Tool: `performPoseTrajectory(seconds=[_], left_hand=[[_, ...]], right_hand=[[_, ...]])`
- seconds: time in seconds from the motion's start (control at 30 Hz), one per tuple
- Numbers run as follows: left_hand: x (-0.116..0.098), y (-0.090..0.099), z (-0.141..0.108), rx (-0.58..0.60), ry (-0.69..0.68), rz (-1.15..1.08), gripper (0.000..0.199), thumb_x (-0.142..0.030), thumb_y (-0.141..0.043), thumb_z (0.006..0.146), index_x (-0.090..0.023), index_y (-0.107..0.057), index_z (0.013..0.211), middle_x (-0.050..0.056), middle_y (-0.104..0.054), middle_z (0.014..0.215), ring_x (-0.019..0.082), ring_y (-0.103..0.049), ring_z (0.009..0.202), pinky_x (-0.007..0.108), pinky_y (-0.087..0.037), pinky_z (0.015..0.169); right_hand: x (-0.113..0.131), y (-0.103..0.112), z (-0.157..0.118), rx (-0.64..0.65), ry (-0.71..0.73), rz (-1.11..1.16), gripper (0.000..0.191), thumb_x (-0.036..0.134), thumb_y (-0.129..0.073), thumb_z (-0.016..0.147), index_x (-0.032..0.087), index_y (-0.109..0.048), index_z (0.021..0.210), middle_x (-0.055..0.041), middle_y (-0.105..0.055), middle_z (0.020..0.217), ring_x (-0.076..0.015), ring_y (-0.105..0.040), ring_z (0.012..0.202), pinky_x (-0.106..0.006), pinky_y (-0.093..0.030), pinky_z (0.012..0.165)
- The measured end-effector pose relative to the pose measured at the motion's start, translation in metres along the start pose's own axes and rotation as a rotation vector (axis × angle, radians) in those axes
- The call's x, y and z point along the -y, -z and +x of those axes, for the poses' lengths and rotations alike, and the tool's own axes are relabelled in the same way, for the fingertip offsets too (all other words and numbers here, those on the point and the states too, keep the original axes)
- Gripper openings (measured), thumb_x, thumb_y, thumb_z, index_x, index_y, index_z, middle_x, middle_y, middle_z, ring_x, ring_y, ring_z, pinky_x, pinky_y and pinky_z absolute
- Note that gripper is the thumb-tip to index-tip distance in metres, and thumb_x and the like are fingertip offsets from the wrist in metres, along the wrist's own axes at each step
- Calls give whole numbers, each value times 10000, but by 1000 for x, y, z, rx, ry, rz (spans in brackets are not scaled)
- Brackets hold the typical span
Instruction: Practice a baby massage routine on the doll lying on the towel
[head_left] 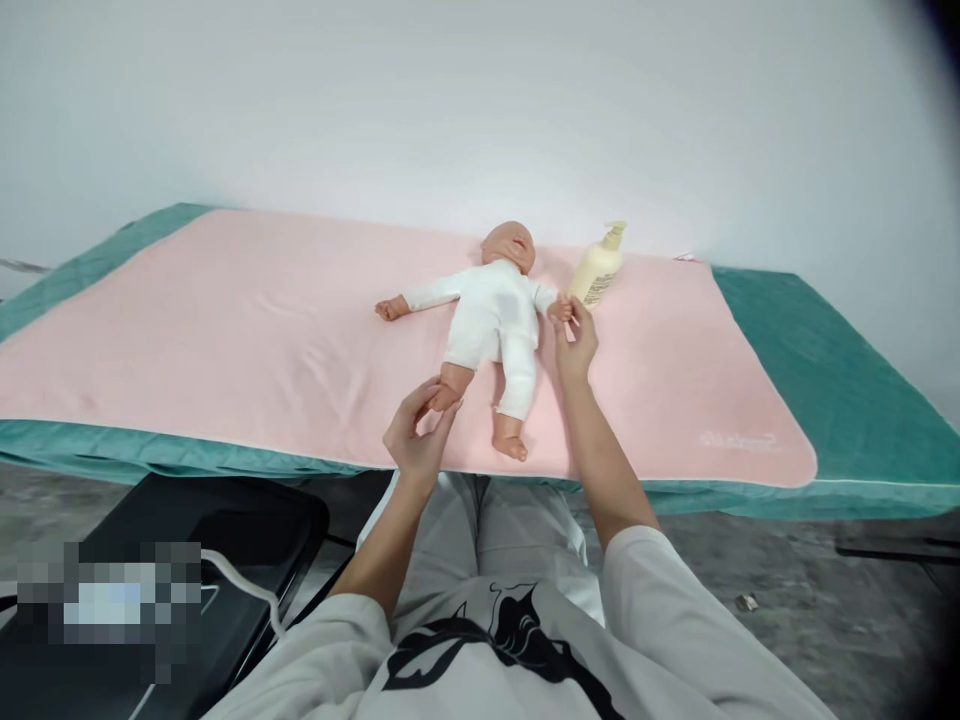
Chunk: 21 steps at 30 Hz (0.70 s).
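A baby doll [495, 310] with a white cloth body lies on its back on a pink mat [300, 330], head toward the wall. My left hand [420, 430] is closed round the doll's bare foot on the left side. With thumb and fingers, my right hand [577, 340] pinches the doll's small hand on the right side. The doll's other arm stretches out to the left, and its other foot rests on the mat near the front edge. Just beyond my right hand, a pale yellow pump bottle [596, 272] lies tilted on the mat.
Green padding [825, 370] shows around the pink mat. A white wall [450, 110] rises behind the bed. At the lower left, a black chair or table surface [247, 520] carries a blurred object and a white cable [244, 582].
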<state>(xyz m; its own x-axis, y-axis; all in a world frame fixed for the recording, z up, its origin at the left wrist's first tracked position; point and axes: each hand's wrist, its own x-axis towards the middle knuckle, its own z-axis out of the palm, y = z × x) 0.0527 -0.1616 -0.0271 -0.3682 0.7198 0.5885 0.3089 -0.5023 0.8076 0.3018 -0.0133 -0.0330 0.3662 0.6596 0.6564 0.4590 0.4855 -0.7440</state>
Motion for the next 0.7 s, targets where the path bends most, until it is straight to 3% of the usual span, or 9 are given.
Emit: performPoseTrajectory(seconds=[0.1, 0.23, 0.33, 0.5, 0.7], left_hand=[[3, 10, -18, 26, 29, 40, 360, -295, -793, 782, -184, -654, 1094, 99, -718, 1140, 232, -703, 1079, 403, -613, 915], [5, 21, -36, 27, 15, 82, 336, -300, -807, 763, -179, -663, 1042, 83, -722, 1066, 240, -713, 1043, 423, -612, 909], [6, 27, -43, 29, 1, 166, 311, -304, -801, 768, -174, -672, 1019, 78, -736, 1022, 237, -723, 1011, 422, -606, 915], [9, 35, -49, -2, -53, 239, 280, -271, -797, 768, -188, -685, 1010, 43, -760, 949, 220, -744, 956, 501, -508, 1081], [14, 36, -52, -17, -22, 237, 322, -270, -814, 750, -187, -699, 1039, 62, -770, 1001, 237, -742, 984, 528, -490, 1099]], right_hand=[[-1, 12, 6, -123, -170, 2, 530, 424, -567, 874, 178, -529, 1343, -123, -609, 1338, -210, -621, 1208, -368, -553, 978], [-1, 28, 10, -217, -288, -126, 536, 417, -542, 888, 184, -508, 1370, -117, -634, 1311, -196, -652, 1137, -357, -537, 984], [-2, 38, 10, -226, -376, -227, 499, 427, -526, 904, 195, -535, 1345, -106, -682, 1218, -198, -681, 1035, -379, -534, 972], [-11, 49, 8, -200, -527, -349, 454, 471, -546, 893, 165, -612, 1222, -127, -711, 1041, -234, -692, 918, -438, -538, 925], [-22, 53, 8, -192, -552, -298, 474, 519, -552, 884, 162, -605, 1191, -97, -697, 970, -194, -693, 778, -391, -573, 822]])
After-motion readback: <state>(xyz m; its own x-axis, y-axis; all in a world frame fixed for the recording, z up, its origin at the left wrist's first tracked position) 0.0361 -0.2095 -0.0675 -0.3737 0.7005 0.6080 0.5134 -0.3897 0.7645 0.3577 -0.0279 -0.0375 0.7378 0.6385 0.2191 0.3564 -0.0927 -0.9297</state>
